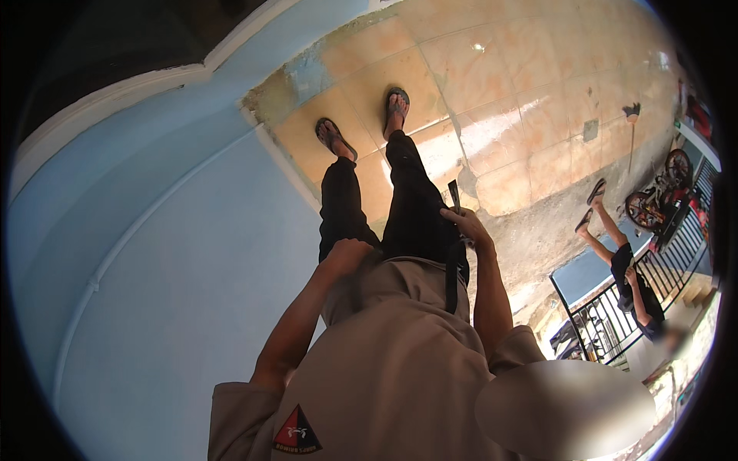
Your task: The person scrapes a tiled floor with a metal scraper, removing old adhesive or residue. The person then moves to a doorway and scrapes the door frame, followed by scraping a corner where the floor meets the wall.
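Observation:
My left hand (349, 254) is curled at the left side of my waist, by the hem of my brown shirt (403, 322). A dark, blurred shape lies beside it, and whether the fingers grip it cannot be told. On the right side of my waist, my right hand (468, 226) pinches a thin dark strip (454, 195) that looks like a strap end, its tip pointing towards the floor. A black strap (452, 282) runs from below that hand along my shirt; whether both are one piece is unclear. Black trousers (412, 196) cover my legs.
A light-blue wall (190, 276) stands close on my left. Tiled floor (484, 75) extends ahead and right. Further right are a broom (632, 113), another person in dark clothes (625, 268), a black metal railing (663, 274) and a parked motorbike (663, 207).

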### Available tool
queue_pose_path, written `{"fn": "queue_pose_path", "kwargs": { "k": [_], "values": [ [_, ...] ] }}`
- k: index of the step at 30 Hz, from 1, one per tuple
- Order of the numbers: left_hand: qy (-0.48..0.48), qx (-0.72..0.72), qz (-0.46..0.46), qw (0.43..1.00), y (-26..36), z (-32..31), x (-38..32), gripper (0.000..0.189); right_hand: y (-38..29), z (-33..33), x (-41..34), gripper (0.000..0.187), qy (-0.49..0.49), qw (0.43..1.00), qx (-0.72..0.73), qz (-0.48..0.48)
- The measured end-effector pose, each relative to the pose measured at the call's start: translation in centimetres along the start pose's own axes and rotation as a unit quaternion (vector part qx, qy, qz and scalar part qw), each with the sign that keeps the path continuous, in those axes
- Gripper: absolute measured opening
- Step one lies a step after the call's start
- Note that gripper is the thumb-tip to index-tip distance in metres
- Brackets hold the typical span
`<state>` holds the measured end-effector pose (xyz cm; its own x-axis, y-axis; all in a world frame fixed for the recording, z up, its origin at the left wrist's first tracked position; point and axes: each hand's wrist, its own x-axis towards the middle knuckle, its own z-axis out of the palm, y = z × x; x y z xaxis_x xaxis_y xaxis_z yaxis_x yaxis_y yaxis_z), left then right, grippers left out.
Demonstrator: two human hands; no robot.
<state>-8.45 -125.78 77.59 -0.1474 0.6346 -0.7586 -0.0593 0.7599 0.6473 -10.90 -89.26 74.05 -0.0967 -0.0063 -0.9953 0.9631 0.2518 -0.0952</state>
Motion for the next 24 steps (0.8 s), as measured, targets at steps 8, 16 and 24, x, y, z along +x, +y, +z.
{"fn": "queue_pose_path", "kwargs": {
  "k": [8,16,24],
  "values": [
    [-0.084,-0.248,-0.007,0.965,-3.2,5.6,-1.9,0.047,-0.5,0.9,2.9,0.038,-0.047,0.998,0.023,-0.039],
    [-0.084,-0.154,-0.036,0.984,-13.1,-1.5,20.7,0.038,-6.5,-6.2,39.6,0.050,0.316,0.868,-0.332,-0.193],
    [0.345,-0.091,-0.117,0.927,-20.6,-13.8,27.0,0.048,-14.0,-8.9,59.9,0.047,0.320,0.775,-0.473,-0.269]
  ]
}}
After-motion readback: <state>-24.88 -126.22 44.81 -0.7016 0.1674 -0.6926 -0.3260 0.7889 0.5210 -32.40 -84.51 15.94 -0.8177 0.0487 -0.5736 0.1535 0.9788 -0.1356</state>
